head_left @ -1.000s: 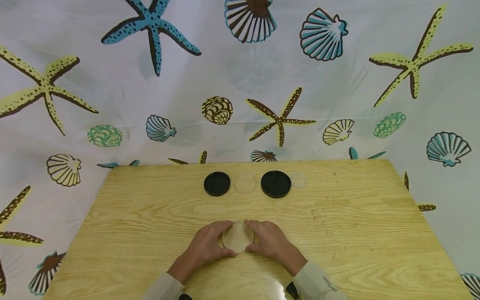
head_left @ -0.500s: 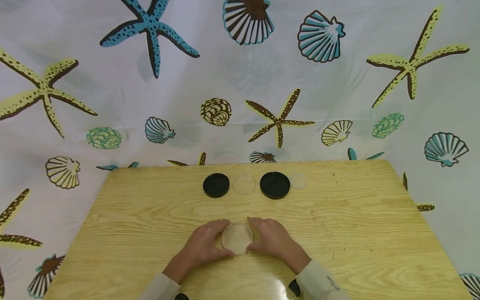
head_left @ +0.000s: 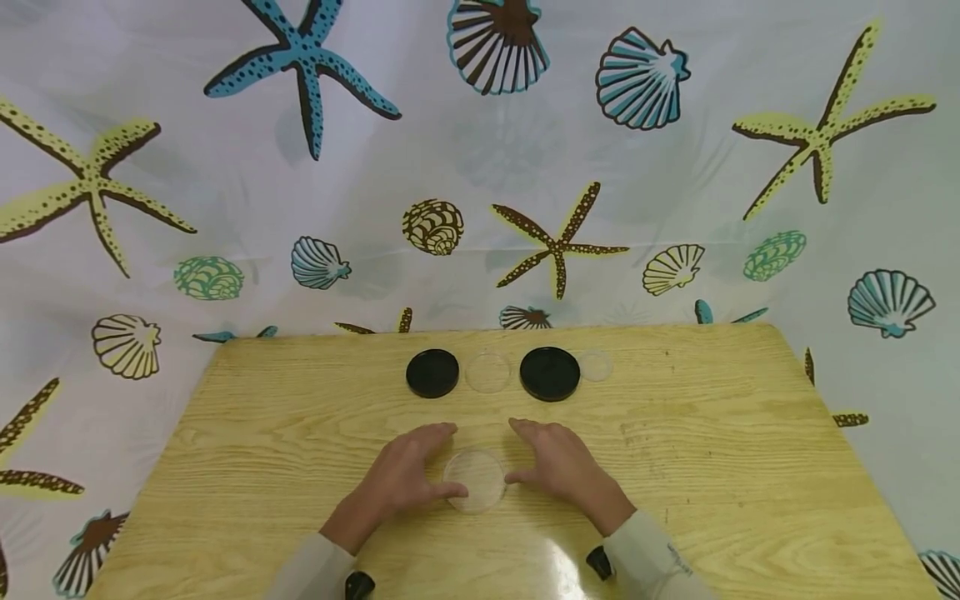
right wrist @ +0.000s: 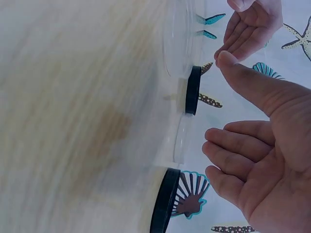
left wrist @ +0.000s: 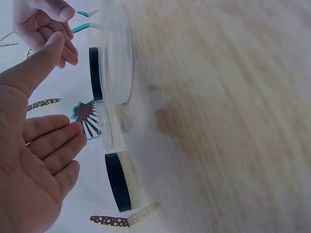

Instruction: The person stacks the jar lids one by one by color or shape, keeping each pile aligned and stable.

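A clear round dish (head_left: 477,483) lies flat on the wooden table between both hands. My left hand (head_left: 401,471) hovers at its left side, fingers relaxed, the thumb overlapping the rim in the head view. On the other side is my right hand (head_left: 566,467), loosely spread with its thumb near the rim. In the left wrist view, a gap shows between the fingers and the dish (left wrist: 119,53). Neither hand holds anything. From the right wrist, the clear dish (right wrist: 177,39) also stands apart from the right fingers.
Along the back of the table (head_left: 300,417) sit a black round lid-like disc (head_left: 432,372), a clear disc (head_left: 487,372), a larger black disc (head_left: 550,373) and a small clear disc (head_left: 596,366). A patterned sheet (head_left: 375,167) hangs behind and beside the table.
Both hands have come off the clear dish and spread slightly outward and up from its rim. The dish stays in nearly the same place, and the back row is unchanged.
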Demonstrator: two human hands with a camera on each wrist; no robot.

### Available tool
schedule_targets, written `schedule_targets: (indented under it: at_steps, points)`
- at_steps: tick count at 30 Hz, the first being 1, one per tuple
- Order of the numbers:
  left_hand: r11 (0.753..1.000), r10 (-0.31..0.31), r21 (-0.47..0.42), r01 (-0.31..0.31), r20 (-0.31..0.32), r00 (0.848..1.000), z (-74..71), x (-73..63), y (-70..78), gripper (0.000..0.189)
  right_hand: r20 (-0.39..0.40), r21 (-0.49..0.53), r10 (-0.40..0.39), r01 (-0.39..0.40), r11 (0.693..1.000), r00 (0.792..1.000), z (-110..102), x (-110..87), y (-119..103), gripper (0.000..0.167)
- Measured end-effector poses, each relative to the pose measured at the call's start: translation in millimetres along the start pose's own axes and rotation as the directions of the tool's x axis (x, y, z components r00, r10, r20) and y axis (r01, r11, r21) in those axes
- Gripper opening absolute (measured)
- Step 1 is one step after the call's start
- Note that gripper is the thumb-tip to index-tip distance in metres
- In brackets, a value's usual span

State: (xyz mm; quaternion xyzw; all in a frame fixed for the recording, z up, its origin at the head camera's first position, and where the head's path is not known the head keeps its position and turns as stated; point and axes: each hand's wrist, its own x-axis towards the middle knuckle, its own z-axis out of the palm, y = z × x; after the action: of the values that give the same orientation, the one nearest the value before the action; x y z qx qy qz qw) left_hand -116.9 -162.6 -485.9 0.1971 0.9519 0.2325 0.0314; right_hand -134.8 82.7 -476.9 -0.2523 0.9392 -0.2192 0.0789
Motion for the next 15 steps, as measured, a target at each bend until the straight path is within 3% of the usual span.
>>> schedule_targets:
  at_steps: [5, 15]
  points:
    - [0.999, 0.034, 0.022, -0.034, -0.004, 0.999, -6.1, 7.3, 0.1, 0.084, -0.032, 0.007, 0.013, -0.013, 1.0, 0.999, -8, 2.7, 5, 0.075]
    - [0.998, 0.017, 0.066, -0.016, -0.005, 1.0, -17.2, 29.3, 4.1, 0.083, -0.064, 0.033, 0.04, -0.038, 0.999, 0.997, -24, 12.7, 12, 0.078]
